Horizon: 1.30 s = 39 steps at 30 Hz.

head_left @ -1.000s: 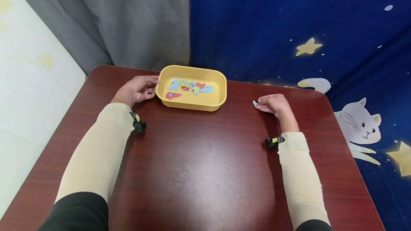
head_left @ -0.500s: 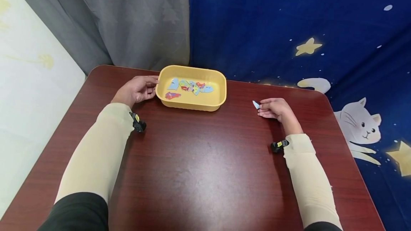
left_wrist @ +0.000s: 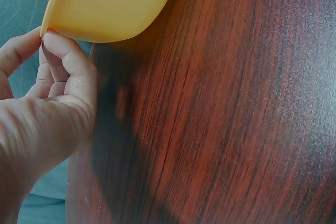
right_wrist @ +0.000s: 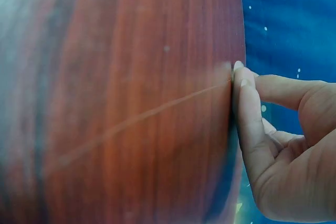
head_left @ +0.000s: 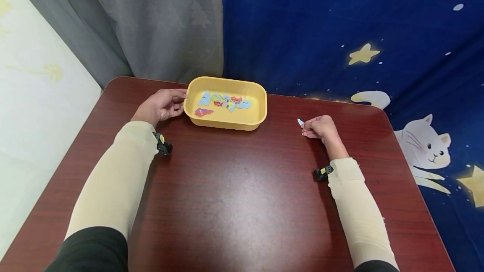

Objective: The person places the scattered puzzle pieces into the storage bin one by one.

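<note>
A yellow plastic basin (head_left: pixel 227 121) stands near the table's back edge. Several flat, irregular colourful pieces lie inside it, among them a light blue piece (head_left: pixel 204 98) and a red-purple piece (head_left: pixel 203 112). At the basin's left end my left hand (head_left: pixel 160 103) pinches the rim between thumb and finger, as the left wrist view shows closely. My right hand (head_left: pixel 319 127), to the right of the basin and apart from it, pinches a small light blue flat piece (head_left: pixel 300 121) at its fingertips. In the right wrist view that piece is hard to make out beside the fingertips.
The dark red wooden table (head_left: pixel 234 188) runs forward from the basin. Behind it hang a grey curtain (head_left: pixel 170 24) and a blue curtain (head_left: pixel 302 24) with stars and a cat. A pale wall (head_left: pixel 34 95) stands at the left.
My right hand has drawn slightly toward me, shifting right and then a little back left, with the light blue piece still pinched. My left hand and the basin have stayed put.
</note>
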Each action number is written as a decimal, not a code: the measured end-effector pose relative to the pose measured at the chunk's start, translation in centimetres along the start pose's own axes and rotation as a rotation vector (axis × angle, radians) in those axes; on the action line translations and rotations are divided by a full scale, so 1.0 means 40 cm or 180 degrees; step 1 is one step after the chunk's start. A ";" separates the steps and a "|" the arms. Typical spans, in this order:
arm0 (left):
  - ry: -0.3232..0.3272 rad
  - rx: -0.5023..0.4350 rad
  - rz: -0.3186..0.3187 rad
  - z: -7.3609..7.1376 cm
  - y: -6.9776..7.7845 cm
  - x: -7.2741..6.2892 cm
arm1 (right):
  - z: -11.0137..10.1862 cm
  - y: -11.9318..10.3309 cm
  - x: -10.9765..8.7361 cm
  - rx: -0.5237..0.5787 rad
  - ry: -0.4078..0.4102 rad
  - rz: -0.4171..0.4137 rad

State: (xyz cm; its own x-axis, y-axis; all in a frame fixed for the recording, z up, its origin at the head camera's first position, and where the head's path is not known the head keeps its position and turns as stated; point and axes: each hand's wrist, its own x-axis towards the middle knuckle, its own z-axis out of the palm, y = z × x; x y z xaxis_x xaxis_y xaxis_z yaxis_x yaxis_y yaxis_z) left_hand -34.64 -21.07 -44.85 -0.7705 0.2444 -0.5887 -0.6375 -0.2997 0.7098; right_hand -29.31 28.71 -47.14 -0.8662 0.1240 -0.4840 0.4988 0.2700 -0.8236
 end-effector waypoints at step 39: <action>0.0063 0.0093 0.0011 0.003 0.003 -0.002 | 0.028 -0.051 -0.004 0.0079 -0.0327 -0.0204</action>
State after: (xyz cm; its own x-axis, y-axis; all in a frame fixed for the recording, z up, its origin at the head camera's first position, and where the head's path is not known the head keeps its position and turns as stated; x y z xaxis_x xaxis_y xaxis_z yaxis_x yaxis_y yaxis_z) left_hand -34.65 -21.00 -44.69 -0.7726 0.2252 -0.5937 -0.6349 -0.2734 0.7226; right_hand -30.16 27.05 -45.70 -0.8895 0.0083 -0.4568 0.4441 0.2503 -0.8603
